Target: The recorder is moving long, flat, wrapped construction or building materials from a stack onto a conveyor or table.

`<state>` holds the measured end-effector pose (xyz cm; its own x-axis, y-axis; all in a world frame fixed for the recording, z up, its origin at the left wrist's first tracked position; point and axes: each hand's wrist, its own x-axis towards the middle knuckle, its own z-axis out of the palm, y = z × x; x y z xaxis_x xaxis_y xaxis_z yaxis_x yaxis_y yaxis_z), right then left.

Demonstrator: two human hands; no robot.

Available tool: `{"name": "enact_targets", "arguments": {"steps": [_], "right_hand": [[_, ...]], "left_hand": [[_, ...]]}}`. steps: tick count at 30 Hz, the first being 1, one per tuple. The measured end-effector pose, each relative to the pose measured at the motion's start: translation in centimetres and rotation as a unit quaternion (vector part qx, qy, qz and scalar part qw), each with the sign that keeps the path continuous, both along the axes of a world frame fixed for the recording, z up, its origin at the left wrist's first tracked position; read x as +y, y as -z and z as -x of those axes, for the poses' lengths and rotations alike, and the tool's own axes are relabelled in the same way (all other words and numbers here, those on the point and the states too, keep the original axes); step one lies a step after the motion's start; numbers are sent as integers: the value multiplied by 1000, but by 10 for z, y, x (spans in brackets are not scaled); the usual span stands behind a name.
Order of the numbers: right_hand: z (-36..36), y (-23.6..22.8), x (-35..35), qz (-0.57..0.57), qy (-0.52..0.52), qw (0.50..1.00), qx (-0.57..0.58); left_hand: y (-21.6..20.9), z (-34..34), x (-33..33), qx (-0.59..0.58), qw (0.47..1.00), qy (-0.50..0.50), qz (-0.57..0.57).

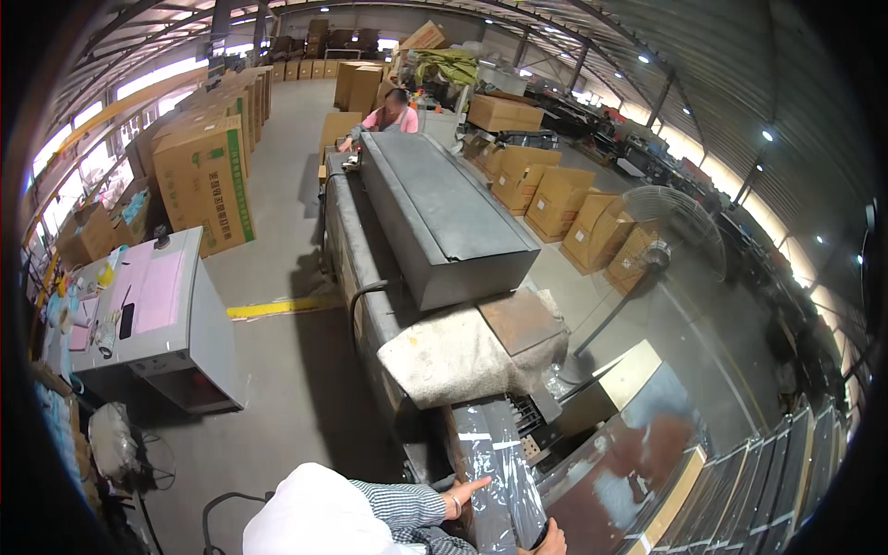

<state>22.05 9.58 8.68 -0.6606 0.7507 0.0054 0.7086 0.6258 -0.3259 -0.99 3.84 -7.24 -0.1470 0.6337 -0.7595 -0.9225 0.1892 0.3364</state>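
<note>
Two long dark bundles in glossy clear plastic lie side by side, coming out from under a pale cloth cover (444, 356) at the near end of a long machine. On the left bundle (481, 462), my left hand (460, 498) grips the side, a finger laid across the top and a bracelet at the wrist. Around the near end of the right bundle (518, 476) curls my right hand (552, 538), partly cut off by the lower edge. Striped sleeves cover my forearms. A white rounded cloth shape (319, 513) hides part of the lower left.
The machine's grey metal housing (444, 203) runs away from me; a person in pink (398, 116) is at its far end. To the right stand a fan (657, 254), open cartons (564, 208) and stacked wrapped bundles (740, 490). A white desk (208, 324) is left.
</note>
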Motion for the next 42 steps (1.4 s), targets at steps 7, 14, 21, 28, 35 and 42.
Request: {"name": "enact_targets", "arguments": {"steps": [7,14,21,28,35,42], "right_hand": [[22,40,13,21,-24,999,5],[78,28,78,-211,-49,966,144],[31,-129,51,-295,36,920,256],[-225,-288,-34,-555,344,752,94],[-450,-345,-122,-400,505,757,109],[-388,-348,-127,-123,458,808,349]], "left_hand": [[58,22,-1,-57,997,-51,-21],[56,90,74,10,984,-175,-28],[40,35,131,97,986,118,66],[1,-159,111,-8,902,431,-17],[-135,-309,103,-105,767,584,-245],[-297,-358,82,-199,702,546,-413]]}}
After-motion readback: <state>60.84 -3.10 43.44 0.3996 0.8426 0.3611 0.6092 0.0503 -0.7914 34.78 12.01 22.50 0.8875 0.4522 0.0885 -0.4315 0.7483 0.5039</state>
